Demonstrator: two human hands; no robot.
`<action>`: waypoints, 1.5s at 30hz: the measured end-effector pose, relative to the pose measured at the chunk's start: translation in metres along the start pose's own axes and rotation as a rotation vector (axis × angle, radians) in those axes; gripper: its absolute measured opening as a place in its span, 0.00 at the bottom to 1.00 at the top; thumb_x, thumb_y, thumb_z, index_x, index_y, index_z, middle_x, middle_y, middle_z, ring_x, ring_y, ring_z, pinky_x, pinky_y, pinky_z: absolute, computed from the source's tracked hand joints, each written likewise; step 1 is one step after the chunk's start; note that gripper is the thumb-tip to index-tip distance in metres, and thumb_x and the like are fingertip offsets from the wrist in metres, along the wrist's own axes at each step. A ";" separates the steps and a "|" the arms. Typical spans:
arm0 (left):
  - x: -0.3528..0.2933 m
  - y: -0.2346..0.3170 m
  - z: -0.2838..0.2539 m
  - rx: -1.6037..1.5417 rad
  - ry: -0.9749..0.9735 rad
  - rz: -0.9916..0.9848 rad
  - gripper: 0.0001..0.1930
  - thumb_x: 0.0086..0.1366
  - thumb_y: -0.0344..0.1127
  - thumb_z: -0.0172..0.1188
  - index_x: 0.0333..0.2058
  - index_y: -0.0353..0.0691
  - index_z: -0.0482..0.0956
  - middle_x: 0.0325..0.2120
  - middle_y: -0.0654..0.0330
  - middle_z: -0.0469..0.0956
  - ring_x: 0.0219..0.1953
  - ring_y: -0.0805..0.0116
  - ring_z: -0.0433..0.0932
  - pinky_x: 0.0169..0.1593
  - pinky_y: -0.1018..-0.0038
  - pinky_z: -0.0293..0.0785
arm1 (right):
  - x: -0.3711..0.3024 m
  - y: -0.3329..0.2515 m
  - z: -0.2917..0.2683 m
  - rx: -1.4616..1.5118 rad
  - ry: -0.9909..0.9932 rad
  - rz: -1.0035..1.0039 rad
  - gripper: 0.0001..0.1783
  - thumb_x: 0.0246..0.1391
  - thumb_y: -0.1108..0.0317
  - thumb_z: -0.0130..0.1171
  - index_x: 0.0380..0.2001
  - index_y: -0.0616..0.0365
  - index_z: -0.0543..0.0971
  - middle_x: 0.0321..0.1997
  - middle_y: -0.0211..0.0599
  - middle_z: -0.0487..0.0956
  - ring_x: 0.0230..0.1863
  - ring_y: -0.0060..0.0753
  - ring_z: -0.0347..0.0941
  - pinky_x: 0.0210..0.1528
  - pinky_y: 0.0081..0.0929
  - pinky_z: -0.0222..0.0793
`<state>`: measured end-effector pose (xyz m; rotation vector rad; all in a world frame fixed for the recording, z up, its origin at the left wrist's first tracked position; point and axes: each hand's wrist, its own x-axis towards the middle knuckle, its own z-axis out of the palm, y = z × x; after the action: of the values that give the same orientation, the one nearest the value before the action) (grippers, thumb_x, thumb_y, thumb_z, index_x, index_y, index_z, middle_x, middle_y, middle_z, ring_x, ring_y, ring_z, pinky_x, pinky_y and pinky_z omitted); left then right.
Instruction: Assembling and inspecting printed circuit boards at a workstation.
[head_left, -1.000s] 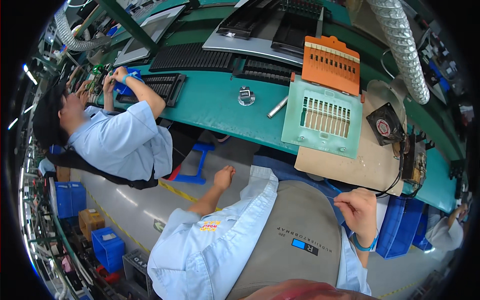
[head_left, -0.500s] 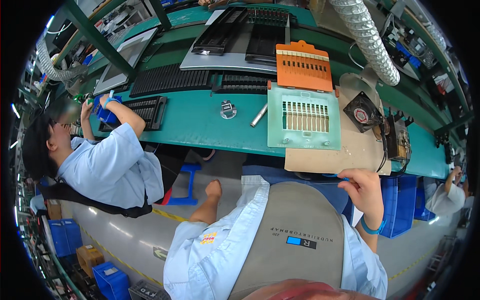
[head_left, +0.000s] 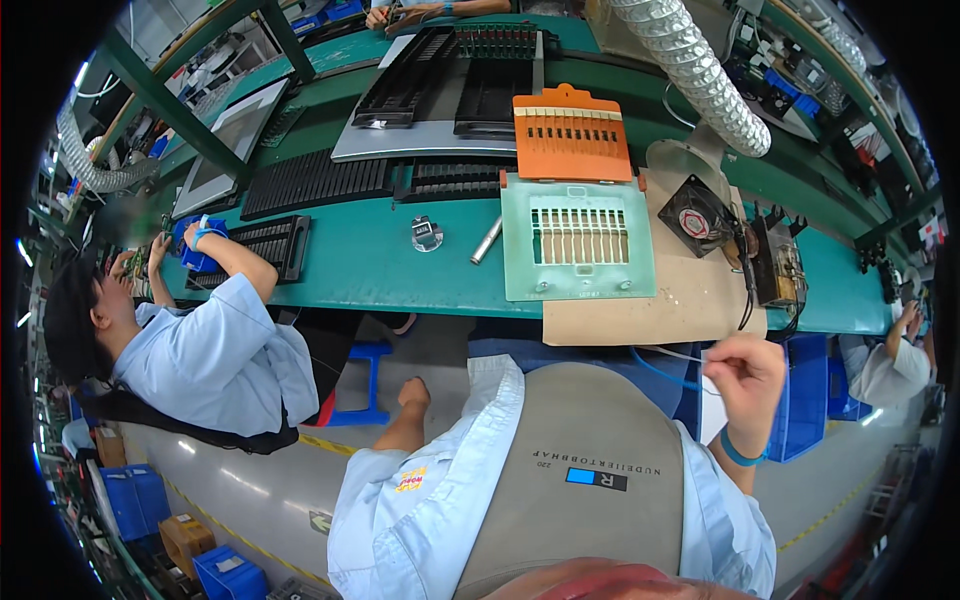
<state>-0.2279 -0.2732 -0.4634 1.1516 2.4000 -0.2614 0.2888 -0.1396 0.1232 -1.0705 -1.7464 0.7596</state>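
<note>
My right hand (head_left: 745, 378) is raised just in front of the bench's near edge, thumb and fingers pinched together. A thin pale strand (head_left: 672, 353) runs leftward from its fingertips; its exact kind is unclear. A blue band (head_left: 741, 455) circles that wrist, and a blue cord (head_left: 662, 375) hangs below the strand. My left hand (head_left: 413, 392) is low beside my left leg, away from the bench, its fingers not distinguishable. Nearest on the bench is a pale green slotted fixture (head_left: 520, 240) with an orange hinged lid (head_left: 570, 158) standing open, holding several narrow pieces.
Right of the fixture are a black fan (head_left: 697, 217) and a small wired device (head_left: 780, 265). A metal rod (head_left: 487, 241) and a clear round piece (head_left: 426, 234) lie to its left. Black slotted trays (head_left: 318, 182) lie farther back. A co-worker (head_left: 220, 350) sits at left.
My right hand has shifted slightly right and its fingers have curled tighter. The pale strand and blue cord show more plainly. The view has shifted, moving the bench leftward in it.
</note>
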 end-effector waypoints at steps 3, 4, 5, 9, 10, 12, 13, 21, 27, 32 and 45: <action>-0.026 0.029 -0.046 -0.107 0.263 0.254 0.11 0.66 0.32 0.62 0.42 0.40 0.91 0.44 0.51 0.90 0.43 0.49 0.89 0.49 0.56 0.85 | 0.004 0.019 0.015 -0.028 -0.092 0.098 0.09 0.45 0.83 0.72 0.32 0.64 0.87 0.20 0.27 0.78 0.19 0.17 0.59 0.23 0.17 0.55; -0.045 0.049 -0.080 -0.109 0.256 0.261 0.11 0.66 0.32 0.62 0.42 0.40 0.91 0.44 0.51 0.90 0.43 0.49 0.89 0.49 0.56 0.85 | 0.004 0.023 0.021 -0.022 -0.119 0.145 0.08 0.47 0.83 0.71 0.33 0.64 0.86 0.20 0.27 0.78 0.19 0.17 0.60 0.24 0.17 0.56; -0.063 0.066 -0.123 -0.115 0.138 0.332 0.10 0.66 0.32 0.63 0.43 0.40 0.91 0.45 0.51 0.90 0.42 0.49 0.89 0.49 0.55 0.84 | 0.004 0.025 0.025 -0.010 -0.141 0.194 0.07 0.50 0.83 0.70 0.33 0.65 0.86 0.20 0.26 0.78 0.20 0.17 0.62 0.24 0.17 0.58; -0.149 0.130 -0.289 -0.130 -0.217 0.518 0.11 0.65 0.32 0.67 0.45 0.41 0.89 0.46 0.52 0.89 0.42 0.49 0.87 0.48 0.54 0.83 | 0.011 0.031 0.037 0.029 -0.292 0.273 0.07 0.54 0.83 0.66 0.36 0.63 0.86 0.22 0.27 0.79 0.21 0.19 0.65 0.27 0.17 0.62; -0.166 0.135 -0.321 -0.293 -0.276 0.689 0.12 0.65 0.33 0.68 0.46 0.41 0.89 0.47 0.52 0.89 0.42 0.49 0.87 0.48 0.55 0.83 | 0.014 0.037 0.041 0.029 -0.353 0.270 0.08 0.54 0.83 0.65 0.37 0.62 0.86 0.24 0.27 0.80 0.22 0.19 0.66 0.29 0.17 0.63; -0.202 0.163 -0.386 -0.623 -0.403 1.037 0.14 0.66 0.36 0.70 0.49 0.41 0.88 0.48 0.53 0.88 0.41 0.49 0.86 0.47 0.56 0.82 | 0.024 0.044 0.053 0.071 -0.411 0.214 0.11 0.56 0.83 0.64 0.41 0.61 0.86 0.24 0.27 0.80 0.23 0.21 0.67 0.29 0.18 0.64; -0.225 0.186 -0.419 -0.797 -0.459 1.196 0.15 0.66 0.37 0.70 0.50 0.41 0.87 0.49 0.53 0.88 0.41 0.49 0.86 0.47 0.56 0.82 | 0.030 0.043 0.059 0.120 -0.480 0.147 0.13 0.57 0.84 0.63 0.44 0.60 0.85 0.24 0.28 0.80 0.23 0.22 0.67 0.30 0.18 0.65; -0.265 0.281 -0.478 -0.282 -0.104 1.485 0.23 0.67 0.46 0.71 0.55 0.37 0.84 0.50 0.56 0.87 0.44 0.55 0.85 0.48 0.61 0.80 | 0.053 0.048 0.074 0.250 -0.422 -0.023 0.21 0.59 0.85 0.59 0.54 0.59 0.81 0.26 0.29 0.82 0.25 0.24 0.73 0.32 0.19 0.69; -0.248 0.301 -0.487 -0.860 0.166 1.142 0.23 0.74 0.47 0.65 0.58 0.34 0.82 0.49 0.54 0.87 0.44 0.64 0.84 0.49 0.68 0.78 | 0.053 0.068 0.069 0.307 -0.380 0.151 0.24 0.59 0.85 0.59 0.58 0.59 0.80 0.28 0.31 0.83 0.28 0.24 0.77 0.34 0.19 0.71; -0.212 0.306 -0.499 -1.537 0.196 1.003 0.19 0.79 0.39 0.58 0.60 0.32 0.81 0.44 0.54 0.87 0.38 0.72 0.80 0.43 0.78 0.73 | 0.054 0.084 0.079 0.349 -0.436 0.140 0.26 0.58 0.84 0.59 0.59 0.57 0.80 0.26 0.29 0.83 0.26 0.25 0.77 0.32 0.20 0.71; 0.002 0.386 -0.668 -0.098 1.308 0.642 0.24 0.73 0.46 0.65 0.63 0.43 0.80 0.53 0.54 0.86 0.51 0.49 0.86 0.52 0.58 0.82 | 0.032 0.118 0.067 0.333 -0.441 0.381 0.20 0.63 0.84 0.58 0.57 0.61 0.81 0.29 0.30 0.81 0.30 0.23 0.77 0.37 0.19 0.71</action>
<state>-0.1463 0.2123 0.1308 2.4224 2.6400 1.1286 0.2598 -0.0625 0.0109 -1.0683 -1.6981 1.5631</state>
